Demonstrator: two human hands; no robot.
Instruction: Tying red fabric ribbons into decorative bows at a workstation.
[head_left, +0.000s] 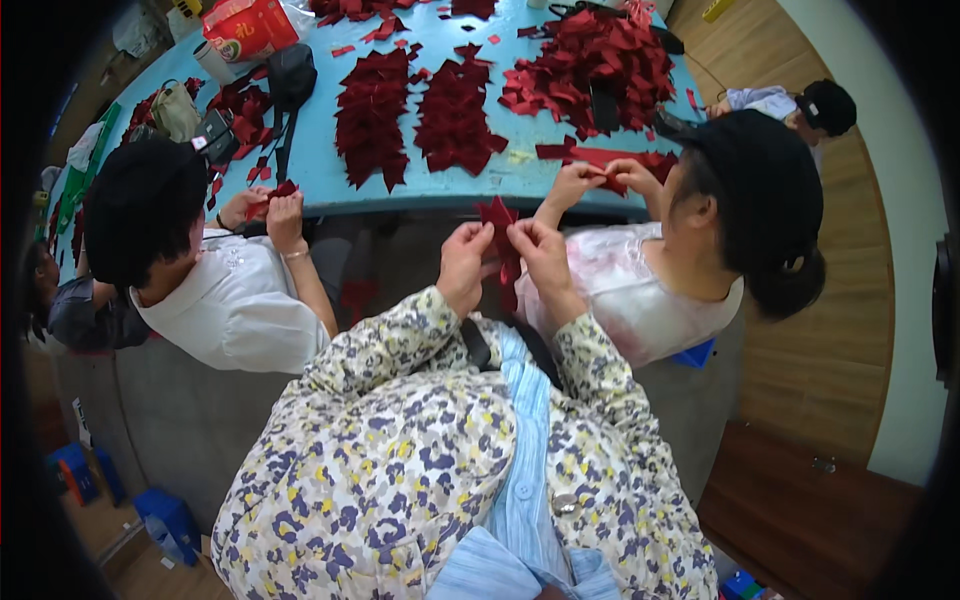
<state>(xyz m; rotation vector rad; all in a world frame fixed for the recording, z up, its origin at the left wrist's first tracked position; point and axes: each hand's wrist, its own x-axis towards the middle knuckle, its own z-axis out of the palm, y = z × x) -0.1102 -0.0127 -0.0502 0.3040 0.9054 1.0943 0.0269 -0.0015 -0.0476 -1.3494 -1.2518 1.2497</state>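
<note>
Seeing blue worktop (pixel 322 168) across top of frame, one co-worker (pixel 235 305) at left, second co-worker (pixel 640 285) at right. On worktop: red heap (pixel 590 70) upper right, two red rows (pixel 372 118) top center, red bag (pixel 248 30) upper left. At frame center, pinching with fingers of left hand (pixel 464 265) and right hand (pixel 546 262): red piece (pixel 498 216), gripped from both sides, by worktop's near edge.
</note>
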